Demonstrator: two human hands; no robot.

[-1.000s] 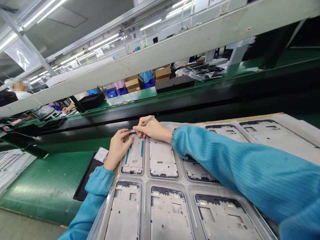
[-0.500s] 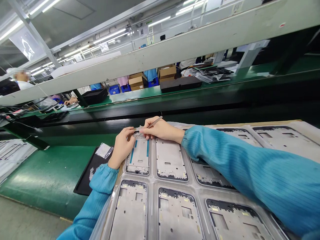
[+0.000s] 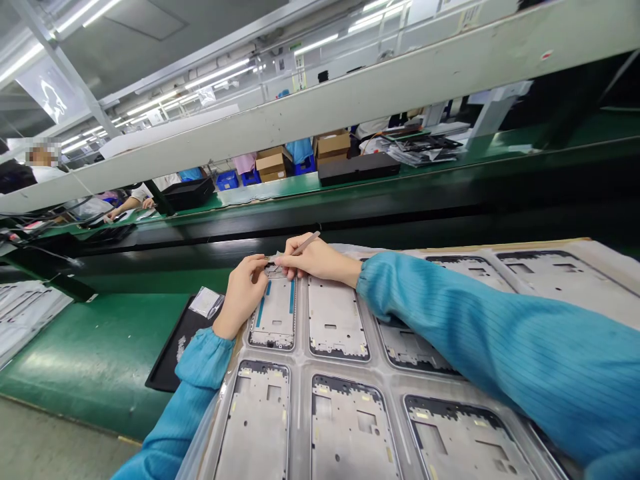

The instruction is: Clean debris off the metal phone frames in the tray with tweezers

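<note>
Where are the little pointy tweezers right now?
In the head view, the tweezers are in the person's right hand, their tip near the left hand, above the top end of the metal phone frame.

Grey phone frame [image 3: 273,317], blue strips [image 3: 261,312], tweezers [image 3: 310,241] at top edge

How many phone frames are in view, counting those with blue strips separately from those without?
Frames with blue strips: 1
Frames without blue strips: 7
Total: 8
</note>
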